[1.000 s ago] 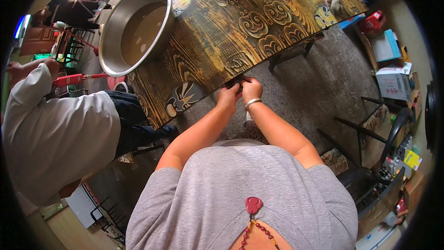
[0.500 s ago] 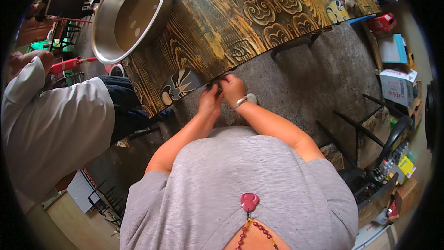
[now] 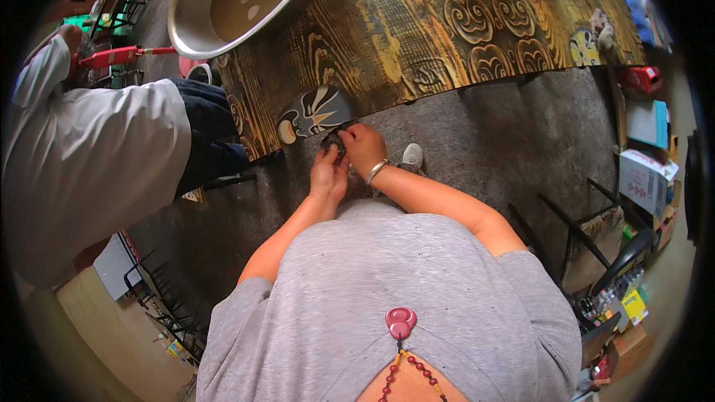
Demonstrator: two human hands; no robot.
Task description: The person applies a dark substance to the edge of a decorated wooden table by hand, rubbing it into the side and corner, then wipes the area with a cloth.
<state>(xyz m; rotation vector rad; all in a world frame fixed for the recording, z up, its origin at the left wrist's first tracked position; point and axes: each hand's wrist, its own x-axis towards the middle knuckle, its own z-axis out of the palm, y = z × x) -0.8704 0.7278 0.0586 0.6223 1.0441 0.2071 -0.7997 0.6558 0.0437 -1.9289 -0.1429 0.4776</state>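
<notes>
In front of my chest, just off the table's near edge, both hands are together around a small, dark, crumpled thing (image 3: 333, 138). Its kind is too blurred and covered to make out. My left hand (image 3: 328, 173) has its palm turned up, supporting the dark thing from below with curled fingers. My right hand (image 3: 363, 147), with a silver bangle at the wrist, pinches it from above and the right. Beyond them, the carved wooden table (image 3: 417, 37) has a painted mask design near its edge.
A large metal basin (image 3: 186, 37) of murky water stands on the table's left. Close by on the left is another person in a white shirt (image 3: 126, 149). A crumpled cloth (image 3: 602, 30) lies on the table's right end. Cartons (image 3: 646, 182) and black chairs (image 3: 573, 216) line the right side.
My view has shifted, so the table and basin sit further right in it. My hands have moved slightly left, and more of the dark thing shows between them.
</notes>
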